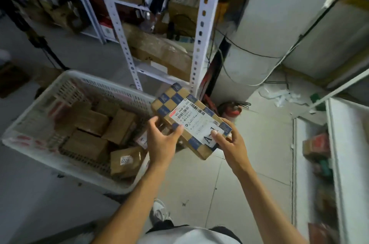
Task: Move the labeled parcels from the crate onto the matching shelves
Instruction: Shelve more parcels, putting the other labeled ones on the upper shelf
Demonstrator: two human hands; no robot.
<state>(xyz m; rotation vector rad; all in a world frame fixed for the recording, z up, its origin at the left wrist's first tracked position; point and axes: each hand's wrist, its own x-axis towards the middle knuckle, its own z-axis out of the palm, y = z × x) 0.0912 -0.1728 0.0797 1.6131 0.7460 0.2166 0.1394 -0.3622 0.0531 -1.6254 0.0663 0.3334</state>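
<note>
Crate first, far left: 1 white perforated plastic crate [65, 82] on the grey floor, tilted in view, holding approx. 6 plain brown cardboard parcels [90, 122] packed close together, some leaning on each other; exact count unsure w/ the blur. One of them, near the crate's front right corner, is a small brown box with a white sticker printed 1227 [125, 161]. Another white label [142, 140] shows just behind the left wrist, mostly hidden. Next, 2 bare hands, both on 1 parcel held in the air just right of the crate's rim. Left hand [161, 138] grips the parcel's left edge, thumb on top touching the label, fingers curled round the side. The parcel itself is a flat brown cardboard box with blue-and-tan checkered tape [189, 122], tilted, w/ a white shipping label & barcode on top and a big printed "A-" mark; the character after the dash is covered by a thumb. Right hand [229, 142] holds the near right corner, thumb pressed on the label, fingers wrapped underneath. Behind the parcel, 2 white slotted metal shelf uprights [201, 30] frame a rack [149, 73] stuffed w/ brown cartons & dark bags, too blurred to count. Low by the rack's right foot, 1 red fire extinguisher [231, 109] lies on the pale tiles. Far right, 1 more white shelf unit [339, 144] w/ several blurred reddish & green packages inside.
</note>
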